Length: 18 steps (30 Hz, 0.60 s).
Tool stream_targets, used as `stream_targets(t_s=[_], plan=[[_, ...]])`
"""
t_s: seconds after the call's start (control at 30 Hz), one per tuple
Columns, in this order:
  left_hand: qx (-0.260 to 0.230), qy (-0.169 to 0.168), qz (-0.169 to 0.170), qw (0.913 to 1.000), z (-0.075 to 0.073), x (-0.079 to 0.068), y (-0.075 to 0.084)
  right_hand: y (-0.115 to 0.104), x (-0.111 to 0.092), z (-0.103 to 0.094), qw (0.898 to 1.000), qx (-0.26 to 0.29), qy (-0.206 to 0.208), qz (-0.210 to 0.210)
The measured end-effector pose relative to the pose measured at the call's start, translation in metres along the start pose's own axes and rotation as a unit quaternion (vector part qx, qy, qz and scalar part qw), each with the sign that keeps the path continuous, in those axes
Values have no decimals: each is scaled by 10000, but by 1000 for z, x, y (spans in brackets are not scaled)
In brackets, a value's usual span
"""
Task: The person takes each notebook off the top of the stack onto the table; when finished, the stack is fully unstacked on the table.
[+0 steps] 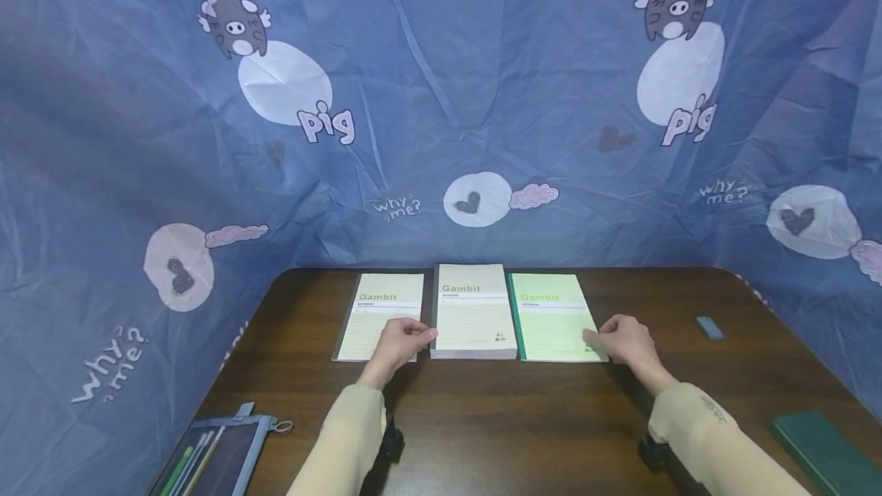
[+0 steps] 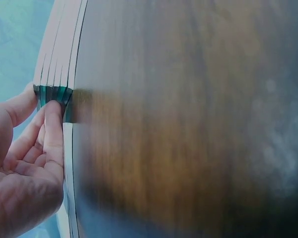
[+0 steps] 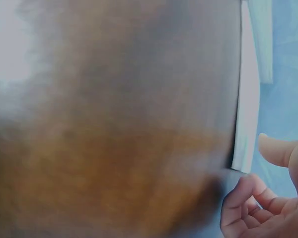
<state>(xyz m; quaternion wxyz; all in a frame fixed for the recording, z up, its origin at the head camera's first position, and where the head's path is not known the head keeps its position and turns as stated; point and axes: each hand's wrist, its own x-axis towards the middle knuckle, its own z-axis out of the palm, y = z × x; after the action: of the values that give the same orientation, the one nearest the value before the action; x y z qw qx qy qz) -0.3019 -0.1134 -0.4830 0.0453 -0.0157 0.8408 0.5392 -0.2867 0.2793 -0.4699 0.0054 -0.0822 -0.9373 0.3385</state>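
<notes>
Three lots of "Gambit" notebooks lie in a row in the head view. In the middle is a thick stack of notebooks (image 1: pixel 472 308); my left hand (image 1: pixel 400 344) grips its near left corner. The left wrist view shows that hand's thumb at the stack's top edge and a fingertip against its dark green spines (image 2: pixel 54 92). On the right lies a green-spined notebook (image 1: pixel 554 316), whose near right corner my right hand (image 1: pixel 625 339) pinches, thumb over the cover, fingers curled at the edge. A dark-spined notebook (image 1: pixel 386 305) lies on the left, partly behind my left hand.
A mesh pencil pouch (image 1: pixel 258 450) with pens lies at the table's near left. A dark green case (image 1: pixel 827 450) is at the near right, and a small blue object (image 1: pixel 709 328) sits farther back. The blue printed curtain (image 1: pixel 427 98) hangs behind the brown table (image 1: pixel 517 419).
</notes>
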Motion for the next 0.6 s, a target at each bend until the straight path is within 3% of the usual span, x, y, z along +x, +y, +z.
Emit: stream_targets(t_s=[0.23,0.6], plan=[[28,17,-49,10000,0,1,0,-23,4,-4,9998,111,-97,-145],[-2,4,-37,10000,0,2,0,-74,8,37,9955,750,-513,-257]])
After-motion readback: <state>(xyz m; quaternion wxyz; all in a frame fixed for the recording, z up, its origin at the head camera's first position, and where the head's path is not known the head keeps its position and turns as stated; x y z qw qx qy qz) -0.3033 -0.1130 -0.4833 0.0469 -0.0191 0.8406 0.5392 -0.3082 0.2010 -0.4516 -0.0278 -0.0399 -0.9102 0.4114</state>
